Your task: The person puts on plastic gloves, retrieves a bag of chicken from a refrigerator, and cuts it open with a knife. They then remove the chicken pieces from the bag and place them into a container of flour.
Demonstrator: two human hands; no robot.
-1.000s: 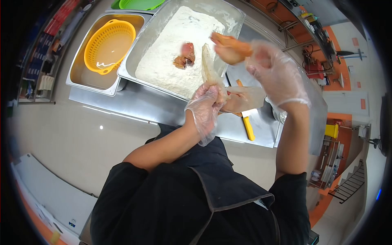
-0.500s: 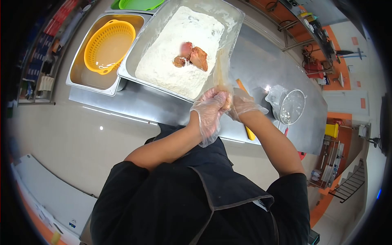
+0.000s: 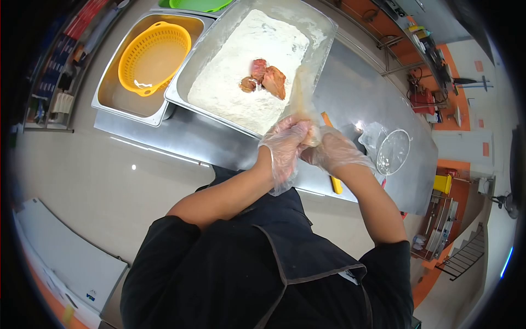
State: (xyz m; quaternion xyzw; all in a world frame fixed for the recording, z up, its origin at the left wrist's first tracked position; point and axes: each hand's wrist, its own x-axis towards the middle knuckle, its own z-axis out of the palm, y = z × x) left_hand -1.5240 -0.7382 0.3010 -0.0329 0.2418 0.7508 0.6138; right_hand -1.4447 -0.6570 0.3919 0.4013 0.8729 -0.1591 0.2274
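Note:
Thin clear plastic gloves cover both of my hands. My left hand [image 3: 285, 143] is closed around a translucent plastic bag [image 3: 301, 93], which has a yellowish wet residue and sticks up over the near right edge of the flour tray. Close against it, my right hand [image 3: 337, 149] is closed on the lower part of the same bag, its fingertips partly hidden. Beyond my hands, a few reddish marinated chicken pieces [image 3: 274, 82] rest on white flour [image 3: 224, 88] in a deep metal tray [image 3: 178, 90].
To the left, a yellow colander [image 3: 125, 66] sits in a metal pan [image 3: 101, 96]; part of a green basket [image 3: 200, 5] shows behind. On the steel table [image 3: 350, 71], a yellow-handled tool [image 3: 336, 185] lies by my right wrist, with a round strainer [image 3: 394, 152] farther right.
The view has shifted slightly. My right hand has turned and moved a little right and down, while my left keeps its grip on the bag. The chicken pieces stay in place.

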